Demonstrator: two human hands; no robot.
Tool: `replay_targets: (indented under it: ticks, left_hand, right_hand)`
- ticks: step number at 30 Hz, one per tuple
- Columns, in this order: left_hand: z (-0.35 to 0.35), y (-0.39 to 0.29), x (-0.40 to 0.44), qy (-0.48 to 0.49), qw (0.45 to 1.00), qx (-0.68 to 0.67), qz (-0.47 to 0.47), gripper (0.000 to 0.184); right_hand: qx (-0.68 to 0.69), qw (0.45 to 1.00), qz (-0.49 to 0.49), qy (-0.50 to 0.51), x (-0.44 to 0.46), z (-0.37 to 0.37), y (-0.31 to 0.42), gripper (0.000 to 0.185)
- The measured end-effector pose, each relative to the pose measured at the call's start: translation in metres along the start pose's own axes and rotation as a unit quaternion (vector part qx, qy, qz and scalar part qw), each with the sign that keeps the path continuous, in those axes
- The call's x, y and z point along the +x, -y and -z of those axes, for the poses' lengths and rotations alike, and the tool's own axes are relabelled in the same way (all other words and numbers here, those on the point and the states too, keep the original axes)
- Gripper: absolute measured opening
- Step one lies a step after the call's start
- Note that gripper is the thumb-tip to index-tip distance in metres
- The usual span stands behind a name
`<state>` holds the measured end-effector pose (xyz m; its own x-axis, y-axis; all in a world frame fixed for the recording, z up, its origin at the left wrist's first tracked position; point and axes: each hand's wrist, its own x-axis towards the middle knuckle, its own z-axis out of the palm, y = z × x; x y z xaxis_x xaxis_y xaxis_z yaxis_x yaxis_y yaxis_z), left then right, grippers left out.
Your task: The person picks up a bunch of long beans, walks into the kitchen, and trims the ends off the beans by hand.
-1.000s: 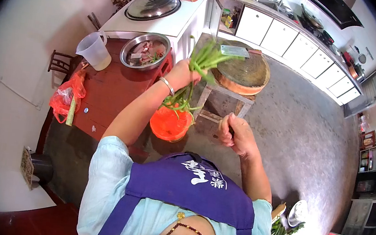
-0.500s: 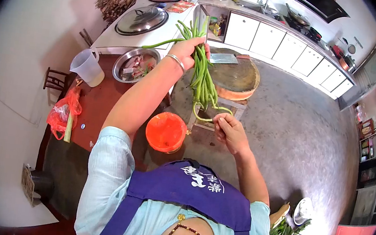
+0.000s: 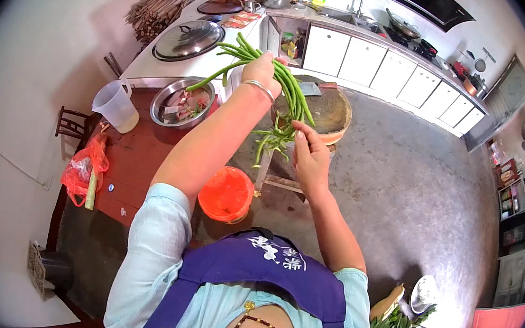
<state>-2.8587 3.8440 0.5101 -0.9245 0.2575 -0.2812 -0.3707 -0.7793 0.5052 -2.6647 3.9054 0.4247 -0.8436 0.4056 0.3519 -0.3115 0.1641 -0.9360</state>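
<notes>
Clutching green beans (image 3: 298,101), left hand (image 3: 262,74) closed

Long, slender green beans (image 3: 295,91) arc in a loose bunch at the hands (image 3: 261,75), lower ends tangled.

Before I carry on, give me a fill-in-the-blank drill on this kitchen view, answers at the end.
The hand gripping the bundle of long green beans, with a silver-coloured bangle at its wrist, is the ____ one. The flat metal cleaver lies on a round wooden chopping ____. The translucent plastic jug stands on a table coloured ____. The printed bib apron is ____ with white lettering.

Missing words: left; block; red; purple.
</notes>
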Motion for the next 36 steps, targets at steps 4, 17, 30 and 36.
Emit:
replay_targets:
  ticks: [4,17,30,36]
  left_hand:
    - [-0.002,0.002,-0.016,0.018,1.000,0.003,0.006,0.013]
    - [0.006,0.016,-0.066,0.057,0.996,0.022,-0.059,0.016]
    - [0.043,0.018,-0.066,0.131,0.987,0.016,-0.090,0.021]
    - [0.050,0.012,-0.071,0.134,0.983,0.033,-0.118,0.018]
  right_hand:
    - [0.044,0.998,-0.023,-0.028,0.007,-0.007,-0.003,0.024]
    - [0.171,0.975,-0.085,0.115,0.008,-0.021,0.022,0.013]
    - [0.180,0.977,-0.091,0.069,-0.004,-0.040,0.000,0.017]
    - [0.119,0.981,-0.099,0.119,-0.006,-0.049,-0.015,0.021]
